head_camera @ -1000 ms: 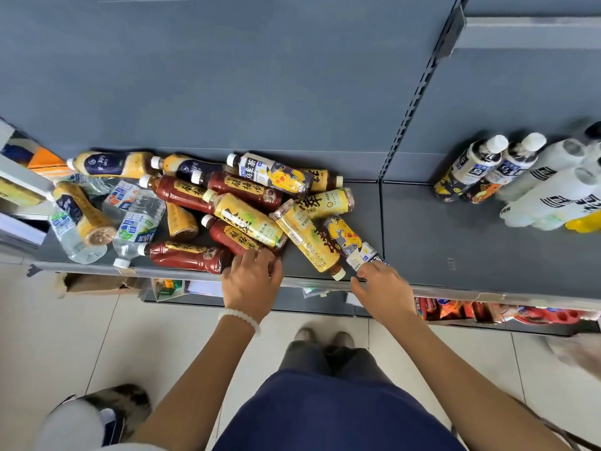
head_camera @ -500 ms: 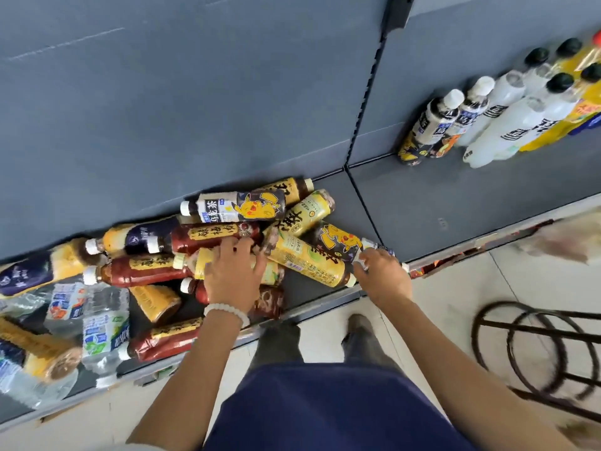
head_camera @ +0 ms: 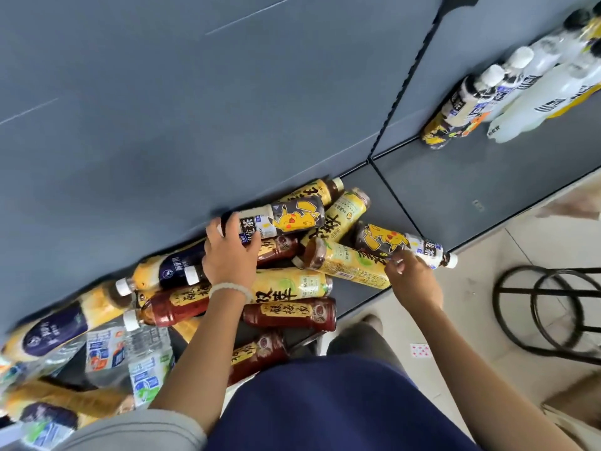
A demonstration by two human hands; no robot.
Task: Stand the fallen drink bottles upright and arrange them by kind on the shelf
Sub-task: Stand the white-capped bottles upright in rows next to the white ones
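A heap of fallen drink bottles lies on the grey shelf (head_camera: pixel 432 193). My left hand (head_camera: pixel 232 253) grips the white end of a tea bottle with a yellow cartoon label (head_camera: pixel 286 218) at the back of the heap. My right hand (head_camera: pixel 411 278) pinches a second cartoon tea bottle (head_camera: pixel 403 244) near the shelf's front edge. Between them lie yellow tea bottles (head_camera: pixel 349 263), dark red plum drink bottles (head_camera: pixel 291 314), navy-and-yellow bottles (head_camera: pixel 172 270) and clear water bottles (head_camera: pixel 146 359) at the left.
On the shelf's right section, cartoon tea bottles (head_camera: pixel 455 109) and white bottles (head_camera: pixel 533 105) stand upright. A black metal stool (head_camera: pixel 549 307) is on the tiled floor at the right, with a playing card (head_camera: pixel 420 350) beside my feet.
My left hand has reached from the middle of the heap to the back and taken hold of the rear cartoon tea bottle. My right hand has shifted its hold on the front one. The camera tilted.
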